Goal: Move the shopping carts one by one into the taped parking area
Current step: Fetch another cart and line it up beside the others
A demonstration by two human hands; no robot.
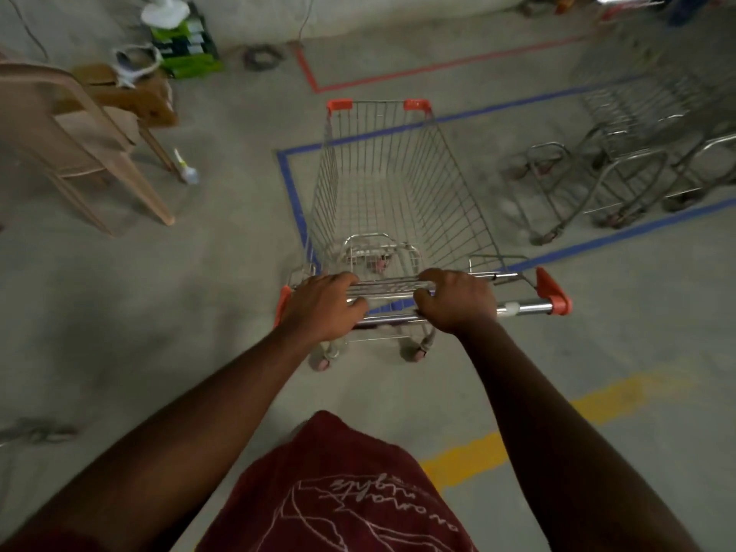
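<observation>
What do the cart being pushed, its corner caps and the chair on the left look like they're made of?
The cart looks like bare steel wire, likely chromed: thin silvery rods in a grid, with a shiny tubular handle. The corner caps seem to be orange-red plastic, matte and moulded. The chair appears to be moulded beige plastic, smooth and in one piece, though the blur leaves this uncertain.

We stand in a bare concrete storage hall: blue tape (pixel 398 131) marks bays, parked carts (pixel 637 153) right of it.
</observation>
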